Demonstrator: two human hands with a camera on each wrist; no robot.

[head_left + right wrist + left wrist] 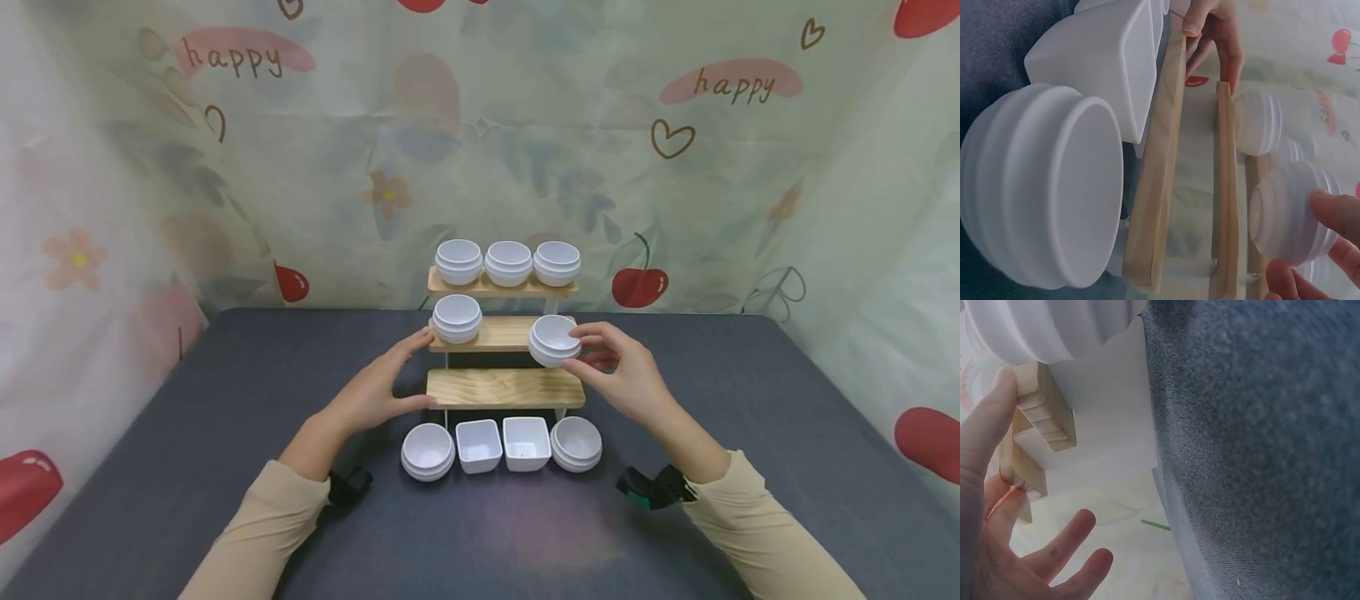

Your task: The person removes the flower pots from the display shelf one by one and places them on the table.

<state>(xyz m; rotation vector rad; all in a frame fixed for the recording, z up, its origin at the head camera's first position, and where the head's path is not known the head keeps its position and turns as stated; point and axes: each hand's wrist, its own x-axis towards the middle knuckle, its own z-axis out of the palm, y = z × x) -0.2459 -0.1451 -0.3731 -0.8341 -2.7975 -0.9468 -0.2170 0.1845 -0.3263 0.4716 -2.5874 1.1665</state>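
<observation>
Thumb and fingers of my right hand [626, 371] pinch a round white bowl [553, 337] by its right side. The bowl hangs close over the right end of the middle shelf [498, 333], its base apart from the wood in the right wrist view. My left hand [375, 387] touches the rack's left side, its thumb at the end of the lowest shelf [506, 389] and a fingertip at the middle one. Another round bowl [457, 318] stands on the middle shelf's left end. On the top shelf [498, 287] sit three more, including a left bowl [459, 261].
In front of the rack stand a round bowl [427, 452], two square bowls, one a square bowl [478, 446], and a right-hand round bowl [576, 443]. A dark cloth [510, 542] covers the table. Behind hangs a printed curtain [480, 167].
</observation>
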